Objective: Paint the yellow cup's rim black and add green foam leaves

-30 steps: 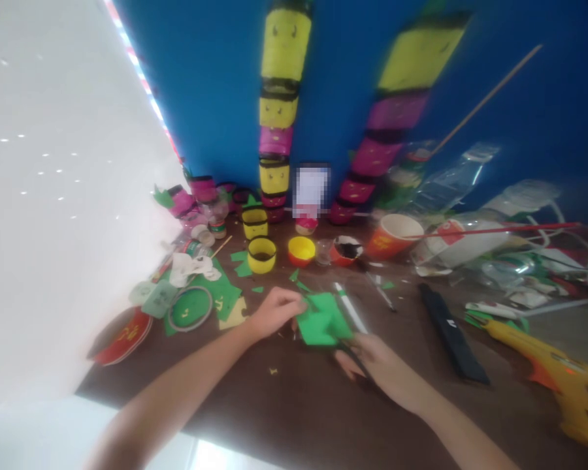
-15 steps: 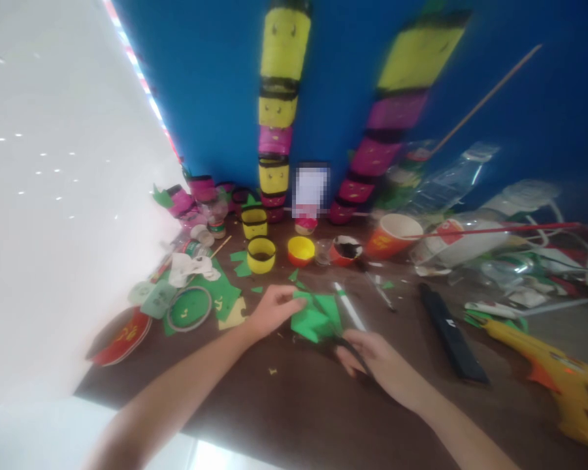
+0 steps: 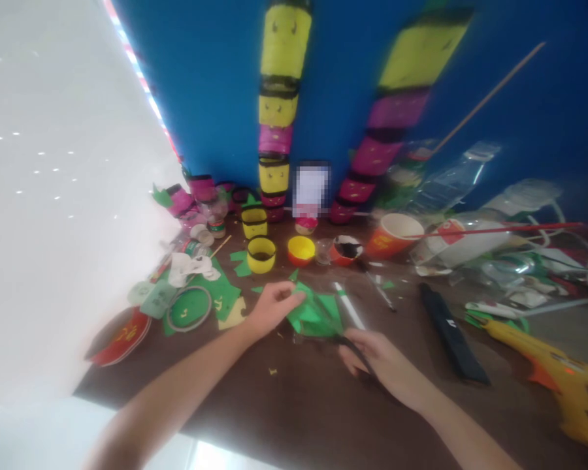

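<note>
A piece of green paper (image 3: 330, 305) is pinched at its upper left corner by my left hand (image 3: 274, 305), thumb and fingers closed. My right hand (image 3: 372, 352) grips a pair of black-handled scissors (image 3: 355, 350) at the paper's lower right. The blades lie against the green sheet, though blur hides how far apart they are. A white pen-like stick with a green band (image 3: 350, 305) lies just beyond the right hand. Small yellow scraps (image 3: 273, 371) are on the dark table (image 3: 255, 405) between my forearms.
A yellow glue gun (image 3: 549, 365) and a long black case (image 3: 453, 336) lie at right. Plastic bottles (image 3: 458, 176) and an orange paper cup (image 3: 394, 235) stand behind them. Small yellow cups (image 3: 261, 256) line the back. A roll of tape (image 3: 189, 308) sits on green sheets at left.
The green paper has shifted and tilted slightly between my hands, and the scissors' blades lie differently across it. My left hand has moved slightly up. The surrounding things stay put.
</note>
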`<state>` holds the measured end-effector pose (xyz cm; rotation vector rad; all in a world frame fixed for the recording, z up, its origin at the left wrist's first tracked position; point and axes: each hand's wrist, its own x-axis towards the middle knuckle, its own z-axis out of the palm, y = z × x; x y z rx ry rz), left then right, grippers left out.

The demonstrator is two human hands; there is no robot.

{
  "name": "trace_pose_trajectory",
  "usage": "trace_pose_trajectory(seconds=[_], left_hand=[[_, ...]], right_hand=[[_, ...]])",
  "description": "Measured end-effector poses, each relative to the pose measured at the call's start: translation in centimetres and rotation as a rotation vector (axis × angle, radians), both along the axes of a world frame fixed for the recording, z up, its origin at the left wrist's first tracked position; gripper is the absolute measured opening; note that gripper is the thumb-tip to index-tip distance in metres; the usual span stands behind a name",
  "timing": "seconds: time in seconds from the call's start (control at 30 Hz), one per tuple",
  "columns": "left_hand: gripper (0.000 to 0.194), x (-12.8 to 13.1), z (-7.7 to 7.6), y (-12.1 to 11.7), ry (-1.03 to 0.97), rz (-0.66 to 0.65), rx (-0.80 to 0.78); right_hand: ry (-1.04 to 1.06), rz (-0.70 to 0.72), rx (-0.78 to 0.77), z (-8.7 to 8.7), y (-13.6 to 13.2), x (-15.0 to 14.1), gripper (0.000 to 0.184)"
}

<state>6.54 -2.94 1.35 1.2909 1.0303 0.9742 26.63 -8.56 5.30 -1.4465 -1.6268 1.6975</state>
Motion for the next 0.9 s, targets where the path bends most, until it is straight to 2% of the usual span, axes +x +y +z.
trace_pose_trajectory(seconds=[0.23,0.57,0.9], left_hand=[[0.036,0.0,-0.6,0.3,0.043,0.069,0.022],[0.033,0.1,0.7,0.1,0.129,0.101,0.086],[0.032,0.0,0.6,0.1,0.143,0.115,0.1]], right_hand=[[-0.02,0.025,0.019,-0.3,0.0,0.2,0.052],[-0.001,0.016,0.019,-0.2,0.0,0.1,0.052],[0.02,0.016,-0.007,-0.5,0.0,0.4,0.052]])
